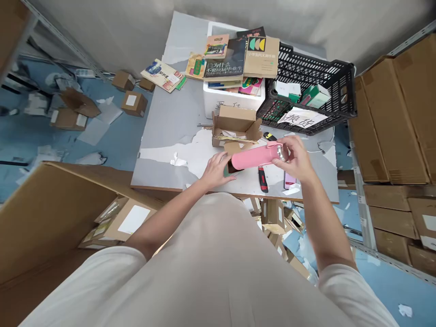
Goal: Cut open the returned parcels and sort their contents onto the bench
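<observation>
Now our R hand (296, 159) holds a pink cylindrical bottle (254, 156) w/ silver cap (280, 153); our L hand (215, 170) holds a green-edged dark box (232, 169).

pink bottle (252, 157): smooth, soft-sheen body, shiny metal end (280, 153). desk (155, 131): smooth, matt grey top. open box (236, 112) nr mid-desk: matt brown cardbd. crate (347, 88) by desk's far rt corner: hard blk plastic, latticed. books (225, 59) nr far edge: paper.
</observation>
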Demonstrator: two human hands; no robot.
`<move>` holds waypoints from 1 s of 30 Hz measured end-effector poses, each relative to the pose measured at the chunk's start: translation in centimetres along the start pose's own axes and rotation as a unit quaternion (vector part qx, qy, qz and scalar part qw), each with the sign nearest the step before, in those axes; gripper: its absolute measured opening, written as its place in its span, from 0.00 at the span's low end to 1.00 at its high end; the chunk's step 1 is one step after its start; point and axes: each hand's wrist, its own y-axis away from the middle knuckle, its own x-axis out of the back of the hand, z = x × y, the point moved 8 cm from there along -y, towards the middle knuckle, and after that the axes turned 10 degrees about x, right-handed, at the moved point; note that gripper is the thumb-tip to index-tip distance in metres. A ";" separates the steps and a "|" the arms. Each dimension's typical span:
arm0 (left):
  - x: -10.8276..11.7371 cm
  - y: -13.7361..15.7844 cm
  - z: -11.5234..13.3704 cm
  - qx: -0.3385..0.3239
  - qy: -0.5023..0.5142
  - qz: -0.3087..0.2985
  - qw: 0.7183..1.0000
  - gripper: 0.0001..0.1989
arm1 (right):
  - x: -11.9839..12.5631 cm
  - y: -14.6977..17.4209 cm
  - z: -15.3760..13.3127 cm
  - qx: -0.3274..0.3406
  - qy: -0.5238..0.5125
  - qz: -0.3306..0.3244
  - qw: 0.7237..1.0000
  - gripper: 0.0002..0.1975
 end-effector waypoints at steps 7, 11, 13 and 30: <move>-0.9 -0.4 -2.4 0.019 0.057 -0.023 0.998 0.33 | -4.7 -0.2 -3.1 0.073 0.065 -0.142 0.985 0.22; 0.1 0.1 -3.4 0.057 0.093 0.025 0.994 0.31 | -5.9 -1.9 -5.2 0.101 0.124 -0.192 0.968 0.19; 0.2 0.2 -3.5 0.069 0.110 0.032 0.991 0.31 | -7.1 -2.6 -5.9 0.113 0.150 -0.223 0.956 0.19; -0.7 0.1 -3.4 0.077 0.162 0.005 0.984 0.33 | -17.3 1.4 0.4 0.160 0.270 -0.375 0.872 0.33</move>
